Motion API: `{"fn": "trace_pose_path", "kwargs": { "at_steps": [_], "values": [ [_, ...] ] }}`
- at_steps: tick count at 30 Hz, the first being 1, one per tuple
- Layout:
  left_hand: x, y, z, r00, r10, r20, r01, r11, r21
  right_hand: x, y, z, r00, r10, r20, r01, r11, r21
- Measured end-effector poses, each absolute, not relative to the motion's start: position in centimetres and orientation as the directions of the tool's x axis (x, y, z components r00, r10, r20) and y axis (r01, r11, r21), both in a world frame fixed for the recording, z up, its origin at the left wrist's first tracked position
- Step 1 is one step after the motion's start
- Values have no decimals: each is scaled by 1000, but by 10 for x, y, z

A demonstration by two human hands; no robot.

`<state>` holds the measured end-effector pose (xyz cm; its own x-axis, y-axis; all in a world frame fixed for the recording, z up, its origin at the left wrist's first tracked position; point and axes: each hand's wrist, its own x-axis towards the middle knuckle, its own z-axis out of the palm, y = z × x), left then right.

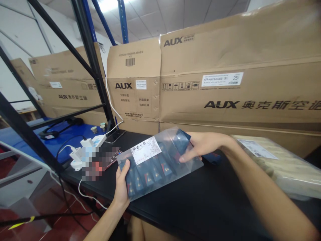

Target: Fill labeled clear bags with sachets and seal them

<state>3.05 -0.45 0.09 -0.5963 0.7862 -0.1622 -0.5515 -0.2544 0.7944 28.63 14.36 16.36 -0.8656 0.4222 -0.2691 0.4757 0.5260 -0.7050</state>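
A clear plastic bag [160, 160] with a white label and several dark blue packets inside is held over the black table [205, 201]. My left hand [121, 187] grips the bag's near left corner, thumb on top. My right hand [200, 145] reaches in from the right and pinches the bag's far right end, fingers closed on it.
Large AUX cardboard boxes [225, 83] wall the table's back. A second clear bag of pale goods [281, 164] lies at the right. A white power strip [85, 149] with cables and a phone [115, 136] sit at the left, behind black rack struts [92, 60].
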Motion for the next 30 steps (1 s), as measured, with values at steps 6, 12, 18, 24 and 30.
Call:
{"fn": "trace_pose_path", "kwargs": {
  "at_steps": [6,12,18,24,30],
  "values": [
    [30,-5,1,-553,809,-200,-573,-194,796,273,140,156,-842,479,-248,503,532,-681],
    [29,-4,0,-551,816,-176,-583,-225,781,267,136,161,-715,699,31,585,622,-521],
    [27,-3,0,-538,802,-261,-635,-181,751,263,132,160,-856,509,90,369,725,-582],
    [27,-2,7,-561,785,-263,-699,-278,659,291,152,173,-649,685,331,406,679,-611],
    [27,-3,10,-571,774,-273,-724,-318,612,338,213,129,-294,907,-300,938,212,-276]
  ]
}}
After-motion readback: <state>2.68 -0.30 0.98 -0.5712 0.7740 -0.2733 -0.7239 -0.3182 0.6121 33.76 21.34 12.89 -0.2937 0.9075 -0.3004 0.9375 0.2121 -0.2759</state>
